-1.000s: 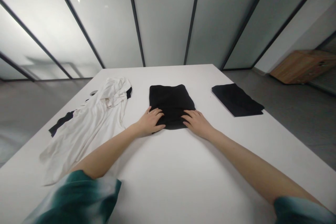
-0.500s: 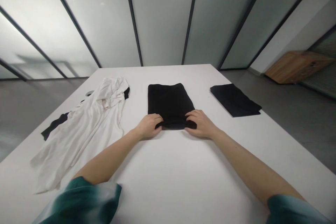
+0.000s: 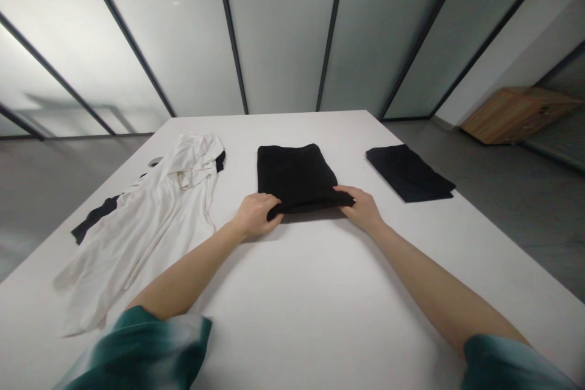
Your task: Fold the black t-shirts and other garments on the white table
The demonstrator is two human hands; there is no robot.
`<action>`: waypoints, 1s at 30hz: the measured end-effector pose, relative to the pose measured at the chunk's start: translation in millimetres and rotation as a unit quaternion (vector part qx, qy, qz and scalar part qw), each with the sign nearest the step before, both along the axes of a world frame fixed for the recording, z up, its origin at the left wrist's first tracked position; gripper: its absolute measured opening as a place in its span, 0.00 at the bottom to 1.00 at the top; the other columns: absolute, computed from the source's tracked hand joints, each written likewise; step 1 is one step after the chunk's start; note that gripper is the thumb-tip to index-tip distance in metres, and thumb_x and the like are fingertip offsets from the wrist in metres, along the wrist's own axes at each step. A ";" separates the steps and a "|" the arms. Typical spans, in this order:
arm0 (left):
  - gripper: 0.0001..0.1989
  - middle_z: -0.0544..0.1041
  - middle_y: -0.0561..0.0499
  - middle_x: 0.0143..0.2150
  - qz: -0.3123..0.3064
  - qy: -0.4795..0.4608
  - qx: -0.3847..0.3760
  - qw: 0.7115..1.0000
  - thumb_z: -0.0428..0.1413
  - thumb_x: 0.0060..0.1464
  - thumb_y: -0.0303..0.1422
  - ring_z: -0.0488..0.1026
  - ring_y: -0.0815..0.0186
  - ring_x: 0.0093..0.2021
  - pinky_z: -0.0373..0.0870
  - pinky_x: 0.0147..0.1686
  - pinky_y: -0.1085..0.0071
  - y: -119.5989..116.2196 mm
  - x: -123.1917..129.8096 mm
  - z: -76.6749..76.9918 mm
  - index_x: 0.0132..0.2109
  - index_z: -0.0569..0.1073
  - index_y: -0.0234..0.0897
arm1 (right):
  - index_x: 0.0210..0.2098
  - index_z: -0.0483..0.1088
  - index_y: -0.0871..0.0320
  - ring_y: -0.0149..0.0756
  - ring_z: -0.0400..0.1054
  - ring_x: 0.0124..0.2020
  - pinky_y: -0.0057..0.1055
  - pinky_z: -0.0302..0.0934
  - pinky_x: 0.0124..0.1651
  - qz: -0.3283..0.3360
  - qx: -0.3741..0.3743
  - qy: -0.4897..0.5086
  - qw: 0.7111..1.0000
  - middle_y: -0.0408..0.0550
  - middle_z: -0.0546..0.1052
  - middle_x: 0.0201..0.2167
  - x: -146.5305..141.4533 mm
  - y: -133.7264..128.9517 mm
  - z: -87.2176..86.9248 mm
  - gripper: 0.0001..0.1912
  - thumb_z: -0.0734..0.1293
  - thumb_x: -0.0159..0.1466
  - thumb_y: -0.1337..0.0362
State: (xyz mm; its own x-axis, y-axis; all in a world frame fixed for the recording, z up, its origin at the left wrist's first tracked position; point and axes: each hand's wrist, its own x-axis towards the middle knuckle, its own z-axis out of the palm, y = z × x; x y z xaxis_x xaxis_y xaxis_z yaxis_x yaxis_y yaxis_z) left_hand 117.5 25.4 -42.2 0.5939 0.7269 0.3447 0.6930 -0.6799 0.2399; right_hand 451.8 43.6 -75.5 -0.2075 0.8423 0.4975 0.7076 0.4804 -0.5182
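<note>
A folded black garment [image 3: 296, 173] lies in the middle of the table, its near edge slightly lifted; its exact kind cannot be made out. My left hand [image 3: 258, 214] pinches the near left corner, thumb below and fingers on top. At the near right corner, my right hand [image 3: 361, 207] grips the cloth between thumb and fingers. Both hands are closed on the same edge, with a thin shadow beneath it.
The white table [image 3: 311, 292] carries a spread white garment [image 3: 155, 219] on the left, with dark cloth [image 3: 94, 219] partly under it. Another folded black cloth [image 3: 406, 173] lies near the right edge. A wooden cabinet [image 3: 516, 116] stands beyond, and frosted glass panels [image 3: 283, 30] line the back.
My right hand has shifted right and slightly away from me, drawing the near right corner outward. The near edge has risen a little off the table. My left hand has barely moved.
</note>
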 end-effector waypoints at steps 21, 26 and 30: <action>0.09 0.75 0.52 0.28 0.117 -0.198 -0.255 0.939 0.60 0.47 0.33 0.72 0.65 0.30 0.68 0.32 0.70 67.0 -34.4 99.2 0.37 0.78 0.36 | 0.35 0.72 0.57 0.44 0.71 0.38 0.36 0.65 0.42 0.026 -0.193 0.092 0.977 0.46 0.78 0.33 -12.3 42.4 98.7 0.09 0.64 0.55 0.63; 0.10 0.71 0.54 0.26 0.251 -0.409 -0.241 0.843 0.63 0.45 0.32 0.69 0.66 0.28 0.67 0.31 0.70 143.0 -15.4 50.0 0.37 0.75 0.36 | 0.43 0.71 0.60 0.45 0.73 0.44 0.40 0.66 0.50 -0.057 -0.208 0.181 0.960 0.53 0.80 0.41 -40.9 108.0 70.5 0.13 0.63 0.60 0.63; 0.09 0.73 0.53 0.26 0.299 -0.470 -0.252 0.791 0.64 0.45 0.32 0.73 0.64 0.32 0.69 0.35 0.69 166.9 -2.5 16.7 0.34 0.74 0.35 | 0.46 0.72 0.61 0.48 0.73 0.48 0.42 0.65 0.53 -0.148 -0.199 0.066 0.966 0.59 0.79 0.45 -55.9 128.4 47.6 0.14 0.62 0.64 0.63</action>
